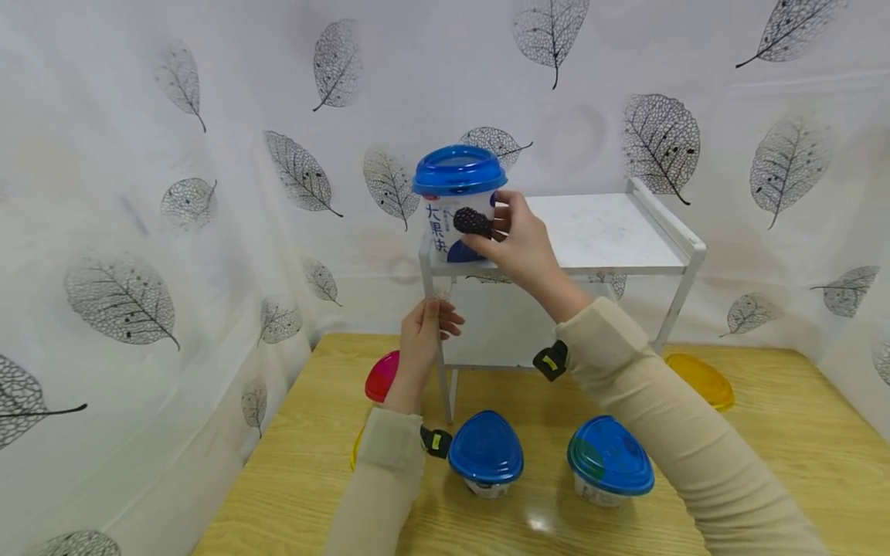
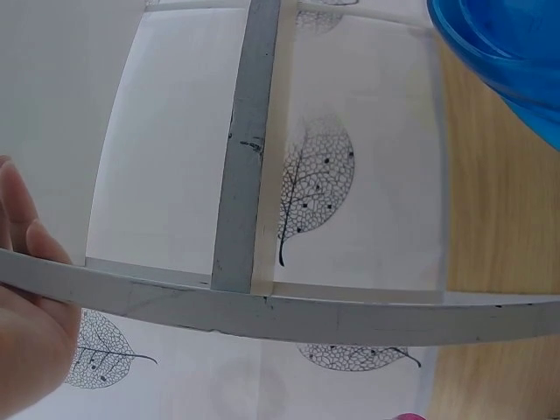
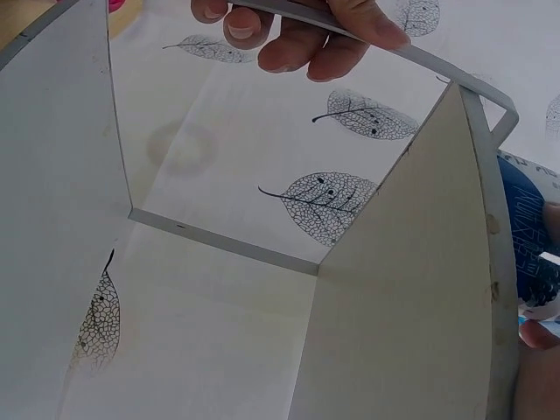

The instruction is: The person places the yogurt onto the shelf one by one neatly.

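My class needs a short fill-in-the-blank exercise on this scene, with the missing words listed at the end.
1. The right hand holds a cup topped with a ____ lid.
2. The hand gripping a leg of the white rack is the person's ____ one.
3. In the head view, ____ blue-lidded tubs stand on the wooden table.
4. The dark shapes printed on the pale backdrop are ____.

Missing words: blue; left; two; leaves.
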Demonstrator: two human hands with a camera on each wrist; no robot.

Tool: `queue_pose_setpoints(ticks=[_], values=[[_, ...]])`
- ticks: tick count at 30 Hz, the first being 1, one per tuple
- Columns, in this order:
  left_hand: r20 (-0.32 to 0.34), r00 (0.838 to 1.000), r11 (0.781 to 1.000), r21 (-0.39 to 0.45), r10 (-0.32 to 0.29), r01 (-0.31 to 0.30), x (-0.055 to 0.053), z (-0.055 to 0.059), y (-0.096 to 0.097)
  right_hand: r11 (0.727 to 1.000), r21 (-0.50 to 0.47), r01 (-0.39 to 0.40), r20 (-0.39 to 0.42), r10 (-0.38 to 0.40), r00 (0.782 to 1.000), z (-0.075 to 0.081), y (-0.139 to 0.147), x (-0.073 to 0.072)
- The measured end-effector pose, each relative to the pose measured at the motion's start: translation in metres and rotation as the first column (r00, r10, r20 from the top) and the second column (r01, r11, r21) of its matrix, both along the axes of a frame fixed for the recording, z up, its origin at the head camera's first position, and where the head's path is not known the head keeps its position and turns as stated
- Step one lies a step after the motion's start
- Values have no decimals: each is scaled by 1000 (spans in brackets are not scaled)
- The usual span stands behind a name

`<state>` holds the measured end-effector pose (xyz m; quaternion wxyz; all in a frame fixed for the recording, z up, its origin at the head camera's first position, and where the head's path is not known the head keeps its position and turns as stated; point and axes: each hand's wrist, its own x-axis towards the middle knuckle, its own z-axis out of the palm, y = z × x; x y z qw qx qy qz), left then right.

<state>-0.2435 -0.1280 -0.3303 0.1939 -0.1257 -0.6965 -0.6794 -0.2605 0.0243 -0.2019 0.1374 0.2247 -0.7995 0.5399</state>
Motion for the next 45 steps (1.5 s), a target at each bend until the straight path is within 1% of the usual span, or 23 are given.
queue_pose_setpoints(ticks=[9, 19, 21, 26, 28, 29, 32, 36, 39, 45], values=[[26, 1000, 1000, 15, 13, -14, 3, 2, 2, 1000, 13, 2, 2, -2, 1000, -1, -1, -1], [38, 999, 1000, 28, -14, 13, 2, 1, 3, 999, 26, 27, -11, -26, 1000, -4, 2, 1], [44, 999, 999, 31, -18, 17, 4, 3, 4, 999, 23, 32, -15, -32, 999, -5, 4, 3], [65, 998, 1000, 13, -1, 0, 17, 15, 8, 1000, 9, 29, -25, -29, 999, -9, 15, 9], [68, 998, 1000, 7, 5, -6, 20, 18, 9, 1000, 8, 26, -35, -25, 999, -10, 21, 12], [64, 998, 1000, 10, 2, -3, 20, 17, 9, 1000, 6, 25, -39, -25, 999, -11, 24, 13], [36, 999, 1000, 10, 1, -2, 12, 9, 6, 1000, 1, 16, -42, -16, 999, -13, 34, 17], [24, 1000, 1000, 5, 4, -4, 13, 12, 7, 1000, -10, 2, -44, -2, 999, -14, 45, 25], [31, 1000, 1000, 4, 4, -4, 20, 21, 8, 1000, 1, 2, -62, -2, 998, -17, 53, 30], [10, 1000, 1000, -19, 8, -8, 21, 23, 6, 999, 31, -12, -106, 16, 994, -25, 70, 43]])
